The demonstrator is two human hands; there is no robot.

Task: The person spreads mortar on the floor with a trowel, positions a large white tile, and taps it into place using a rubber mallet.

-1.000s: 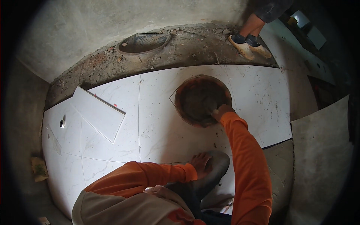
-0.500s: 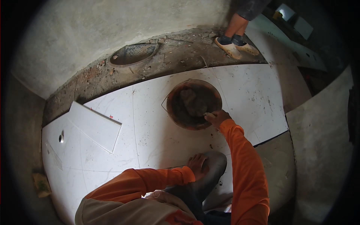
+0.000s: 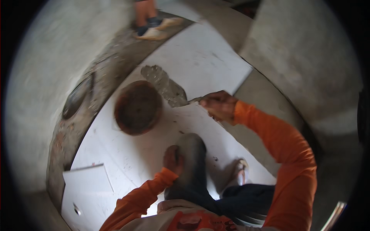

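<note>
My right hand is closed round the handle of a trowel, held out to the right of a round bucket. Wet grey mortar covers the trowel's blade, which is beyond the bucket's right rim and over the white tiles. The reddish-brown bucket stands on the tiles, its inside dark. On my bent knee rests my left hand, its fingers lying over the trouser leg and holding nothing.
Large white tiles cover much of the floor. A loose cut tile lies at lower left near a round drain. Another person's feet stand on the rough strip by the wall, where a basin-like opening sits.
The trowel has come out of the bucket carrying mortar, and my right hand has moved up and away from it. My view has turned to the right. My left hand stays on my knee.
</note>
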